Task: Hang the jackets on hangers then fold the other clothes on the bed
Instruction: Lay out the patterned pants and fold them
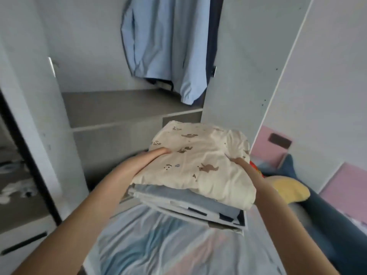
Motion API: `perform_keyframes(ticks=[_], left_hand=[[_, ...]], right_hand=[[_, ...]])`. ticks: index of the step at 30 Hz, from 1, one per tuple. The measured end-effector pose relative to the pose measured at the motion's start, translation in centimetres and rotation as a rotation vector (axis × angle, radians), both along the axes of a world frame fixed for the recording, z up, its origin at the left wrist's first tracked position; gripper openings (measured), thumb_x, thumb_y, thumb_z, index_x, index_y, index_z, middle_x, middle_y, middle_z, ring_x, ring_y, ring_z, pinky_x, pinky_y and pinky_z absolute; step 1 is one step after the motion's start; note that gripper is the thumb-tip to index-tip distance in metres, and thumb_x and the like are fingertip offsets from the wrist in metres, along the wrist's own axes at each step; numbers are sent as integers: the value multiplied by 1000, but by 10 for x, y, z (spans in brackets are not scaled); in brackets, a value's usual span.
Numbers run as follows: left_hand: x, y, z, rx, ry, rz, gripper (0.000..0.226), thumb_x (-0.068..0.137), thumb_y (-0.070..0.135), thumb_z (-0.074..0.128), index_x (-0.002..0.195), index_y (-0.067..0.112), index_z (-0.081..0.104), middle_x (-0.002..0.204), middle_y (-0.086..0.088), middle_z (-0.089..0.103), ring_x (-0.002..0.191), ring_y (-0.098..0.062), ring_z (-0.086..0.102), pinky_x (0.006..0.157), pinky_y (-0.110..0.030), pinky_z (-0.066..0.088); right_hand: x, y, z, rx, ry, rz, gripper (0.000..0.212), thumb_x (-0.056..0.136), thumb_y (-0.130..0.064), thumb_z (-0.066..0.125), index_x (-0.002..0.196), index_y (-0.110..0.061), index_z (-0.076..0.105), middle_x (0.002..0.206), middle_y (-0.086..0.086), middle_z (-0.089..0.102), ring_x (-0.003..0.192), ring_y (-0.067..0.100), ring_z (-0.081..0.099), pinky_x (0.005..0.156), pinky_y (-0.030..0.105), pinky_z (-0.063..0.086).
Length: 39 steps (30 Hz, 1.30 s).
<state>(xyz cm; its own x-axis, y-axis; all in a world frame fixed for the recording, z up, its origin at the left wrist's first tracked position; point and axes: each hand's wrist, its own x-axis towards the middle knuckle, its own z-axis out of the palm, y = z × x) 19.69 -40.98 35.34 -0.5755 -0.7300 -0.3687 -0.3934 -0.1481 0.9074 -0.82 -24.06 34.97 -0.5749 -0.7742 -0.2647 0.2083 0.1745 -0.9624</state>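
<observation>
Your left hand [146, 160] and right hand [242, 164] gripped a folded stack [198, 175] above the bed [158, 247]; a blue jacket [162, 46] hung in the wardrobe [238, 76].

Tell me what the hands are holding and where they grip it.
A stack of folded clothes, cream printed garment on top. The left hand grips its left edge, the right hand its right edge, thumbs on top.

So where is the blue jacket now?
Head view, top centre: the blue jacket hangs inside the wardrobe, above the grey shelf, beyond the folded stack.
</observation>
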Motion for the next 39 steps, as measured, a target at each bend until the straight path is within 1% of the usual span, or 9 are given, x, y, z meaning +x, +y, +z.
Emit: perform_keyframes(ticks=[6, 11, 14, 18, 21, 25, 28, 31, 39], left_hand=[[12, -105, 134, -291, 283, 258, 76, 44, 66, 79, 109, 28, 66, 106, 2, 69, 99, -19, 64, 97, -36, 45], [14, -221, 199, -548, 507, 547, 73, 53, 61, 77, 115, 26, 63, 106, 2, 69, 97, -20, 66, 92, -40, 51], [8, -296, 192, -594, 555, 713, 53, 63, 52, 74, 108, 26, 62, 106, 3, 66, 100, -21, 62, 94, -41, 49], [17, -376, 110, -365, 245, 751, 43, 75, 41, 70, 108, 16, 62, 101, -7, 66, 89, -23, 62, 78, -32, 50], [25, -414, 35, -335, -236, 857, 64, 81, 47, 63, 133, 14, 44, 122, -13, 53, 107, -30, 55, 86, -39, 48], [8, -452, 29, -990, -675, 816, 83, 81, 28, 66, 149, 21, 19, 155, -13, 13, 144, -30, 11, 114, -52, 13], [-23, -451, 51, -1270, -732, 200, 68, 86, 11, 54, 146, 32, 29, 159, 2, 9, 146, -17, -1, 114, -59, -3], [-50, -450, 35, -1151, -840, -98, 82, 83, 51, 58, 147, 45, 7, 160, 7, -3, 146, -27, -2, 107, -71, 1], [-61, -484, -13, -1302, -1100, 205, 92, 82, 63, 54, 138, 54, -18, 157, -16, -4, 139, -48, 5, 102, -72, 8]], right_hand=[[-4, -142, 152, -317, 206, 273, 31, 99, -17, 40, 77, -9, 60, 56, -3, 68, 60, 10, 67, 48, 15, 48], [-16, -299, 227, -488, 229, 337, 20, 95, -33, 51, 104, -19, 61, 96, 0, 68, 89, 19, 64, 74, 31, 49], [-21, -401, 234, -427, 308, 349, 65, 73, -60, 68, 125, -23, 55, 124, -1, 61, 105, 19, 60, 90, 36, 48], [-12, -497, 147, -4, 380, 555, 80, 71, -59, 73, 133, -17, 46, 130, -1, 53, 116, 27, 55, 77, 36, 54], [2, -535, 50, 63, 763, 667, 98, 83, -40, 70, 152, -15, 5, 152, 1, 27, 130, 23, 41, 96, 33, 45], [-4, -560, -15, 57, 928, 733, 81, 99, -35, 47, 150, -26, -15, 153, 7, 28, 119, 24, 49, 87, 28, 43], [-9, -574, -25, 39, 1044, 756, 69, 102, -31, 35, 149, -31, -16, 151, 13, 31, 128, 29, 43, 102, 34, 37], [-10, -587, -38, 36, 1154, 740, 69, 102, -33, 31, 147, -33, -21, 143, 10, 43, 124, 28, 47, 103, 41, 37], [-29, -606, -57, 491, 1431, 569, 82, 84, -80, 13, 152, -35, 2, 161, -7, -3, 147, 27, -3, 107, 70, 1]])
